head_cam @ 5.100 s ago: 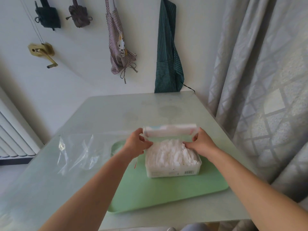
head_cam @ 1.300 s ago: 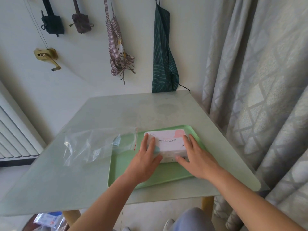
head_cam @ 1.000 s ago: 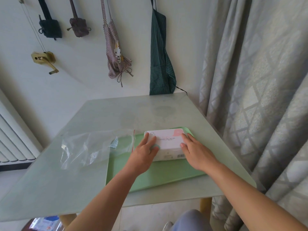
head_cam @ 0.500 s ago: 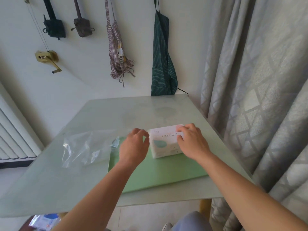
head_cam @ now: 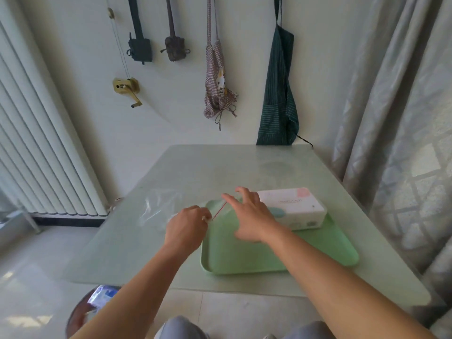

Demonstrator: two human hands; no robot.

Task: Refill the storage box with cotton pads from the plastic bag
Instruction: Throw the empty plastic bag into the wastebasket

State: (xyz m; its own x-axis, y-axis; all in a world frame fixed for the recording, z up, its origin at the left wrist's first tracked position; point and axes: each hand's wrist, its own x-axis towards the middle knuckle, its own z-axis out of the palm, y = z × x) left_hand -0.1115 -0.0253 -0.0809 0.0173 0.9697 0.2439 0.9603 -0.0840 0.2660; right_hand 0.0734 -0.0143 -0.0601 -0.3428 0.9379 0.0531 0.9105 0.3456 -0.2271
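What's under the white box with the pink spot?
The white rectangular storage box sits on the far end of the pale green plastic tray, which lies on the pale table. The tray part directly beneath the box is hidden.

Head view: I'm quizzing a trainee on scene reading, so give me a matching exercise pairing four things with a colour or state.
Things:
1. box
2. bag
3. tray
4. right hand

Colour or state:
A. green
B. fingers spread
C. clear
D. lid shut

Pairs: 1-D, 2-C, 3-A, 4-B
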